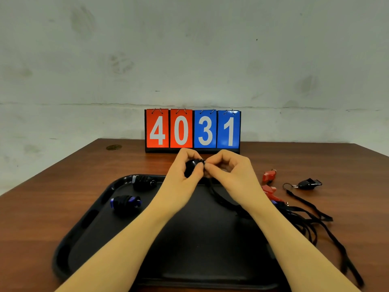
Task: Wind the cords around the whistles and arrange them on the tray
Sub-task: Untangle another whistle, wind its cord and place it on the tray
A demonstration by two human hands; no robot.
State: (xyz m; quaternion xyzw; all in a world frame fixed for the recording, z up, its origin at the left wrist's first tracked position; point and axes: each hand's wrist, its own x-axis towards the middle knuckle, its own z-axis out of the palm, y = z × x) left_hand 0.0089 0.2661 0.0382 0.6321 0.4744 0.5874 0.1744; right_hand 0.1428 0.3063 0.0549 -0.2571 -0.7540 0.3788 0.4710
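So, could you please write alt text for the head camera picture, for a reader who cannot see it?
Two hands hold a black whistle above a black tray: left hand grips it, right hand pinches its cord. Two wound whistles lie on the tray; unwound ones lie on the table at right.

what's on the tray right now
Two whistles already wound in black cord lie at the tray's far left: one at the corner, one with blue ends nearer. The forearms cover part of the tray.
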